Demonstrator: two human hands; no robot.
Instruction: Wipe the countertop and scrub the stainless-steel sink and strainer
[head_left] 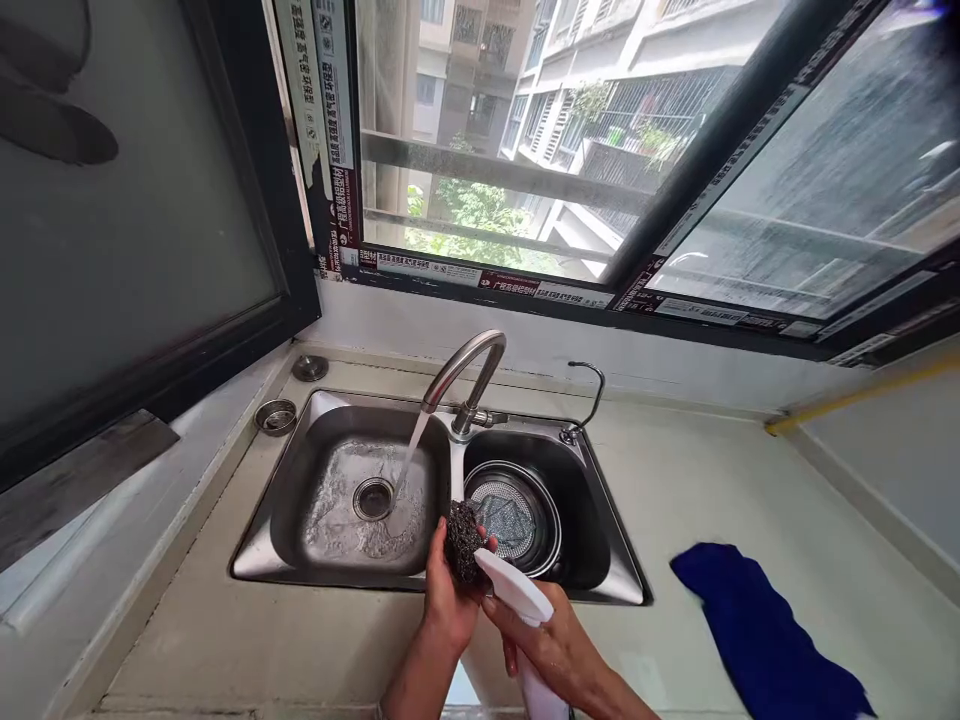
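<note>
My left hand [450, 595] is closed around a dark steel wool scrubber [463, 540] in front of the double sink [259, 555]. In my right hand [559, 640] is a white spray bottle [517, 590], gripped at its neck, with the nozzle end close beside the scrubber. Water runs from the curved faucet [469, 350] into the left basin [326, 430], near its drain [373, 498]. A round metal strainer basket [510, 515] sits in the right basin. The lower part of the bottle is cut off by the frame edge.
A dark blue cloth [772, 630] lies on the counter [697, 480] at the right. Two small metal drain parts, a cup [276, 417] and a lid [310, 368], sit left of the sink. A thin second spout [600, 385] rises behind the right basin. An open window sash [247, 340] juts in at left.
</note>
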